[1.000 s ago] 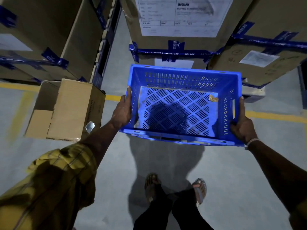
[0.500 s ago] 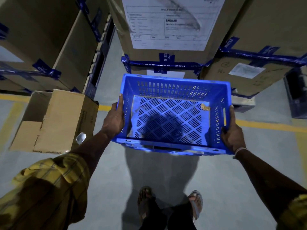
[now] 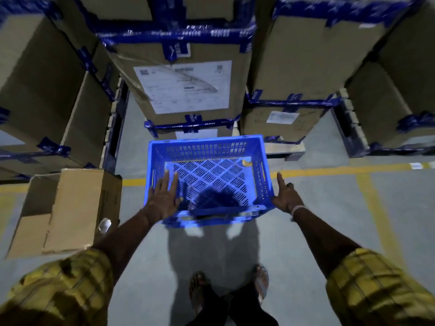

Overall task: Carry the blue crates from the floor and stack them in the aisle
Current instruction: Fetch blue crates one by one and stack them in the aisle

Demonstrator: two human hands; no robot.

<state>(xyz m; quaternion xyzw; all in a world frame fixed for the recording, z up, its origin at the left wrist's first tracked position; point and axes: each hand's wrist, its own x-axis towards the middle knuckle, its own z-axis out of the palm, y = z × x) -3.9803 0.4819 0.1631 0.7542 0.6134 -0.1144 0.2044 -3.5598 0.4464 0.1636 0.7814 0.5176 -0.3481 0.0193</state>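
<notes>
Blue crate (image 3: 207, 161) holds only a small brown scrap (image 3: 247, 163).

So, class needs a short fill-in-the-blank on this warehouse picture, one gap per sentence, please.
1. The crate in front of the person is coloured ____.
2. The open cardboard box lies to the person's ____ of the crate.
3. The left hand rests flat with its fingers ____, in no grip.
4. The tape on the stacked cartons is coloured ____.

Missing words: blue; left; spread; blue

dim grey floor (image 3: 329, 220), stacked cartons (image 3: 183, 78)
</notes>
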